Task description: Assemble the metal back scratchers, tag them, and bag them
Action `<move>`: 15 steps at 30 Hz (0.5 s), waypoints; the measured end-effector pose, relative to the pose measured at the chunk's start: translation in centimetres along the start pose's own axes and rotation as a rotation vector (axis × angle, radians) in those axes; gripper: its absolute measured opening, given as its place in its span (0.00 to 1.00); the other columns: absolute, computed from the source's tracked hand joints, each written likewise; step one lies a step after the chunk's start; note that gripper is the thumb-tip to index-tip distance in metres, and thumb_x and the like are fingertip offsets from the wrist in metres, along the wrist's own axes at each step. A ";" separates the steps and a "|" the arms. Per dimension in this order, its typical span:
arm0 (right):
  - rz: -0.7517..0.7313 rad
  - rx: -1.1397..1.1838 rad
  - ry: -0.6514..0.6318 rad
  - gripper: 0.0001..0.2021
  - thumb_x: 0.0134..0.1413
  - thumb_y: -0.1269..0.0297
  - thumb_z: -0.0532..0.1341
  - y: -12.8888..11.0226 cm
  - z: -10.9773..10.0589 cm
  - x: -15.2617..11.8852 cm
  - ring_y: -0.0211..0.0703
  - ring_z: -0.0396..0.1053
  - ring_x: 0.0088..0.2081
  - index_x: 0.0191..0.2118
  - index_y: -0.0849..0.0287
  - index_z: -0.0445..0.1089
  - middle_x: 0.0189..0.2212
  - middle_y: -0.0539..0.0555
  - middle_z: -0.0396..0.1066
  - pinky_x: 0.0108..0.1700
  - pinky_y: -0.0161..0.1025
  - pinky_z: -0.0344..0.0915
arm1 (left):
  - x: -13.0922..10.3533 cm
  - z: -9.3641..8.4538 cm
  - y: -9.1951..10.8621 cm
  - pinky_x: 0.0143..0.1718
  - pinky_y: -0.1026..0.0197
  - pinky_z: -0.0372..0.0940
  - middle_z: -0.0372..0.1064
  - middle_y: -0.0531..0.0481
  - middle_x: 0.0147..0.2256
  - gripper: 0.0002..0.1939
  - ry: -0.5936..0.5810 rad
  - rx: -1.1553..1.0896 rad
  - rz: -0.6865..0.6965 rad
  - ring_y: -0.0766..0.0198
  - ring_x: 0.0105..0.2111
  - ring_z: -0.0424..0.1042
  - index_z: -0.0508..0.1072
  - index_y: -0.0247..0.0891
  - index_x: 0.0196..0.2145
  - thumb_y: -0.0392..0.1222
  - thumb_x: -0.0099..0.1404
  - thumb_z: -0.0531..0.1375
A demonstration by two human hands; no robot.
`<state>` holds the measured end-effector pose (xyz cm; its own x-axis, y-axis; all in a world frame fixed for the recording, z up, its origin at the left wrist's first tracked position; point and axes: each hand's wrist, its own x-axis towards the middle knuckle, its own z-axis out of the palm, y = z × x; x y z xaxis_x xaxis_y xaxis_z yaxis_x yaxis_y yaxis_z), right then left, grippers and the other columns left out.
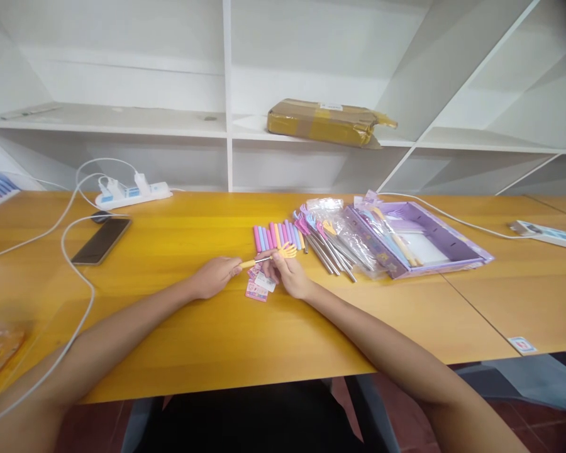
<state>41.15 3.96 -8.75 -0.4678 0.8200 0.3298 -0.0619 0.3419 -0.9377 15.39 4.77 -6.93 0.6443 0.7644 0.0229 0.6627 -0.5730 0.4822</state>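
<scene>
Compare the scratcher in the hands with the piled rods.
The scratcher is held between the left hand and right hand; the rods lie piled on the table. The scratcher has a yellow handle; the rods end in bare metal. The scratcher's head is yellow; the rods' heads include pink, blue and yellow. Both have claw-shaped heads and metal shafts.

Wooden tabletop (207,352), with a seam crossing its right part.
Near the back-left corner lie a white power strip (134,196) and, nearer the front, a dark phone (102,241). Mid-tabletop, short coloured tubes (276,235) lie in a row, small printed cards (256,290) towards the front edge. Right of the tubes come metal rods (327,255) with claw-like tips, clear plastic bags (364,248) and a purple tray (457,234); another power strip (554,235) sits farther right.
</scene>
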 end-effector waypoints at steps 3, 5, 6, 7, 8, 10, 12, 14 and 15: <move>0.007 -0.021 -0.019 0.28 0.75 0.42 0.46 -0.5 -0.2 0.1 0.35 0.60 0.20 0.52 0.61 0.72 0.25 0.48 0.67 0.28 0.37 0.61 | 0.1 0.1 0.1 0.37 0.56 0.57 0.65 0.49 0.32 0.18 0.005 0.001 -0.001 0.56 0.33 0.65 0.61 0.42 0.34 0.52 0.79 0.43; 0.036 -0.049 -0.039 0.28 0.75 0.43 0.46 -1.1 -0.7 0.3 0.36 0.62 0.22 0.54 0.61 0.72 0.26 0.49 0.68 0.29 0.38 0.63 | 0.1 0.0 0.3 0.37 0.56 0.57 0.65 0.50 0.31 0.19 0.014 -0.027 0.004 0.57 0.32 0.64 0.61 0.42 0.34 0.54 0.79 0.44; 0.053 -0.070 -0.033 0.28 0.75 0.43 0.47 -1.4 -1.1 0.5 0.36 0.62 0.23 0.56 0.61 0.71 0.27 0.49 0.68 0.30 0.38 0.63 | 0.1 0.0 0.5 0.37 0.56 0.57 0.64 0.51 0.30 0.20 0.022 -0.064 0.006 0.58 0.32 0.63 0.62 0.42 0.34 0.55 0.79 0.43; 0.065 -0.095 -0.010 0.26 0.75 0.44 0.48 -1.7 -1.6 0.6 0.37 0.63 0.24 0.59 0.61 0.69 0.28 0.49 0.69 0.31 0.38 0.64 | 0.0 0.0 0.7 0.37 0.57 0.56 0.63 0.52 0.30 0.21 0.029 -0.120 0.006 0.59 0.31 0.63 0.62 0.42 0.34 0.56 0.79 0.43; 0.064 -0.130 0.031 0.25 0.74 0.46 0.51 -2.0 -2.3 0.8 0.37 0.63 0.25 0.63 0.60 0.66 0.31 0.50 0.69 0.31 0.37 0.65 | -0.1 -0.1 0.8 0.36 0.57 0.56 0.62 0.53 0.29 0.22 0.034 -0.188 0.001 0.60 0.31 0.62 0.62 0.42 0.34 0.57 0.79 0.43; 0.020 -0.245 0.134 0.28 0.70 0.51 0.58 -2.7 -3.6 1.1 0.38 0.66 0.29 0.69 0.56 0.58 0.39 0.53 0.71 0.33 0.38 0.67 | -0.3 -0.3 1.0 0.33 0.59 0.56 0.61 0.54 0.29 0.23 0.031 -0.332 -0.035 0.63 0.29 0.60 0.62 0.41 0.34 0.59 0.79 0.42; -0.058 -0.467 0.150 0.31 0.66 0.57 0.62 -3.4 -5.0 1.2 0.43 0.71 0.38 0.70 0.54 0.54 0.49 0.58 0.70 0.38 0.40 0.69 | -0.5 -0.8 1.1 0.31 0.60 0.56 0.60 0.54 0.28 0.25 -0.009 -0.447 -0.093 0.64 0.27 0.58 0.63 0.41 0.34 0.62 0.78 0.43; -0.126 -0.789 0.065 0.26 0.67 0.64 0.59 -4.4 -5.9 1.0 0.48 0.71 0.46 0.68 0.55 0.58 0.55 0.62 0.67 0.42 0.42 0.69 | -0.8 -1.4 1.4 0.30 0.60 0.57 0.60 0.54 0.28 0.26 -0.079 -0.510 -0.133 0.65 0.27 0.59 0.63 0.41 0.34 0.65 0.77 0.44; -0.145 -0.961 0.006 0.23 0.67 0.67 0.57 -4.9 -6.1 0.8 0.49 0.71 0.47 0.65 0.56 0.62 0.56 0.62 0.68 0.42 0.42 0.68 | -1.0 -1.8 1.7 0.30 0.60 0.58 0.61 0.54 0.28 0.27 -0.117 -0.515 -0.141 0.64 0.27 0.60 0.63 0.41 0.34 0.66 0.76 0.44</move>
<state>46.49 5.71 -3.24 -0.5081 0.7415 0.4381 0.6288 0.6670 -0.3996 15.18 3.61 -4.57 0.6206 0.7684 -0.1564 0.4922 -0.2264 0.8405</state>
